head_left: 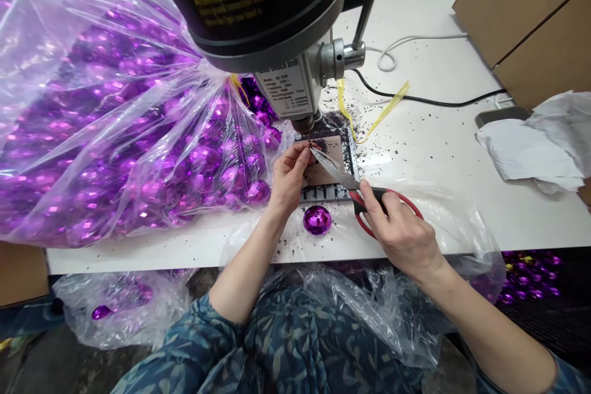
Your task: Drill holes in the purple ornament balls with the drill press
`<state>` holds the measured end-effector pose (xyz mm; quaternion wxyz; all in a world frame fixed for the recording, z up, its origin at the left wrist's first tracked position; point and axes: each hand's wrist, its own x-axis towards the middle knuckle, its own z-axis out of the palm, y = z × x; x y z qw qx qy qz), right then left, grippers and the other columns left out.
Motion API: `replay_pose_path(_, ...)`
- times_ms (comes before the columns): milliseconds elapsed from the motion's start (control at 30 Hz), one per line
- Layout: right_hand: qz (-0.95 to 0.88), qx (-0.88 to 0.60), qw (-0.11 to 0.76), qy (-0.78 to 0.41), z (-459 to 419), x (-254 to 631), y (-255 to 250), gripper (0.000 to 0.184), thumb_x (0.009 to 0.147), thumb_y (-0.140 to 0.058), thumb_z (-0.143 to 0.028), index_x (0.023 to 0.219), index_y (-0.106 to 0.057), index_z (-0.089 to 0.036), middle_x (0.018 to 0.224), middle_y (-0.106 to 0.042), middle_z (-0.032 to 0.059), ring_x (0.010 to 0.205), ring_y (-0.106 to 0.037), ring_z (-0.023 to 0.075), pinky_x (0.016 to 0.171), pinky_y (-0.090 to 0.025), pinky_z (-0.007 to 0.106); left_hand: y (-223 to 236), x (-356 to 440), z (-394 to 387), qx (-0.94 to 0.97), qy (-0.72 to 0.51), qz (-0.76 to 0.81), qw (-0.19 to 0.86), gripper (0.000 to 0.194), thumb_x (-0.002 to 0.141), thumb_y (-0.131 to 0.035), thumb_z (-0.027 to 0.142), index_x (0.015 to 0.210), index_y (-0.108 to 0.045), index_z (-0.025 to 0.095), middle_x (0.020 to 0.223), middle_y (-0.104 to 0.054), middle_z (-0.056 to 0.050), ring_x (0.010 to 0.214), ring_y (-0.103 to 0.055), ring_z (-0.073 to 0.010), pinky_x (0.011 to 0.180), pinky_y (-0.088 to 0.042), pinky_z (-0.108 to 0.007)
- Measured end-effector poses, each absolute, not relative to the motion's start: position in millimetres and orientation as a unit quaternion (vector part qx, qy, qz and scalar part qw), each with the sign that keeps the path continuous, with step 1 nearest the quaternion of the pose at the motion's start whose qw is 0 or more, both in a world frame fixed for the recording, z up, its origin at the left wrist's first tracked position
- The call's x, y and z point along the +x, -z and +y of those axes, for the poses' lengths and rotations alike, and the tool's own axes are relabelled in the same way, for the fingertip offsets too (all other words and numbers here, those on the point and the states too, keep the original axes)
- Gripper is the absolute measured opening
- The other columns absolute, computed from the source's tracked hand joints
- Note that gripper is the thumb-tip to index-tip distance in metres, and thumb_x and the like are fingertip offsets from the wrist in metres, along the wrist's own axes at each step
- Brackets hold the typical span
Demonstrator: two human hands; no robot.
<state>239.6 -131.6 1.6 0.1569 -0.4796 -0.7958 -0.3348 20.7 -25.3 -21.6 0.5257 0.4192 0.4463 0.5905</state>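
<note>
My right hand [404,231] grips a pair of scissors [332,166] with red and black handles. The blades point up and left, under the chuck of the bench drill [303,124]. At the scissor tips, my left hand [292,172] has its thumb and fingers pinched together close to the drill bit. Whatever lies in that pinch is too small to make out. Beneath both hands is a brown board [318,176] on the drill's slotted metal base [325,194], strewn with dark shavings. A purple faceted ball [317,220] rests on the table in front of the base.
A large clear bag [138,135] of purple faceted balls fills the left side. Yellow ties [388,109], a black cable [429,102] and a white cord lie behind to the right. Cardboard boxes [521,6] and crumpled white paper [530,148] stand at right. Plastic film hangs over the front edge.
</note>
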Motion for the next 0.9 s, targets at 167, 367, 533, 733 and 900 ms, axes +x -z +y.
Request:
replay_pose_path(167, -0.79, -0.479, 0.13, 0.36, -140, 229, -11, 0.07, 0.091, -0.061, -0.01, 0.158, -0.042, 0.001, 0.072, -0.063, -0.0007, 0.06, -0.043, 0.0098, 0.057, -0.032, 0.026, 22, 21, -28, 0.41, -0.59, 0.452, 0.528, 0.014, 0.09, -0.085, 0.037, 0.099, -0.083, 0.026, 0.102, -0.082, -0.001, 0.086, -0.073, -0.0124, 0.087, -0.057, -0.026)
replay_pose_path(367, -0.792, -0.47, 0.137, 0.365, -137, 233, -21, 0.057, 0.093, -0.061, -0.015, 0.15, -0.055, -0.006, 0.073, -0.064, 0.0005, 0.059, -0.04, 0.0097, 0.057, -0.028, 0.028, 22, 21, -28, 0.397, -0.597, 0.463, 0.522, 0.012, 0.089, -0.086, 0.034, 0.097, -0.082, 0.025, 0.102, -0.083, -0.001, 0.088, -0.074, -0.0125, 0.087, -0.058, -0.026)
replay_pose_path(533, -0.784, -0.469, 0.142, 0.38, -135, 233, -21, 0.048, 0.091, -0.069, -0.021, 0.138, -0.066, -0.012, 0.075, -0.066, -0.0003, 0.06, -0.04, 0.0088, 0.059, -0.03, 0.027, 25, 23, -31, 0.374, -0.602, 0.453, 0.541, 0.02, 0.086, -0.089, 0.039, 0.1, -0.082, 0.026, 0.101, -0.082, -0.001, 0.091, -0.075, -0.0134, 0.086, -0.059, -0.026)
replay_pose_path(733, -0.779, -0.52, 0.148, 0.317, -147, 209, -19, 0.043, 0.096, -0.059, -0.019, 0.137, -0.066, -0.007, 0.075, -0.065, 0.0042, 0.059, -0.036, 0.0084, 0.054, -0.024, 0.027, 17, 27, -37, 0.322, -0.585, 0.41, 0.621, 0.025, 0.084, -0.09, 0.039, 0.102, -0.08, 0.024, 0.104, -0.082, -0.003, 0.091, -0.076, -0.0154, 0.089, -0.061, -0.031)
replay_pose_path(900, -0.767, -0.544, 0.135, 0.313, -156, 193, -23, 0.048, 0.095, -0.059, -0.018, 0.141, -0.063, -0.004, 0.074, -0.064, 0.0053, 0.059, -0.038, 0.0089, 0.053, -0.025, 0.027, 11, 30, -39, 0.282, -0.567, 0.421, 0.649, 0.028, 0.085, -0.089, 0.038, 0.105, -0.078, 0.021, 0.108, -0.083, -0.006, 0.095, -0.077, -0.0185, 0.091, -0.062, -0.035)
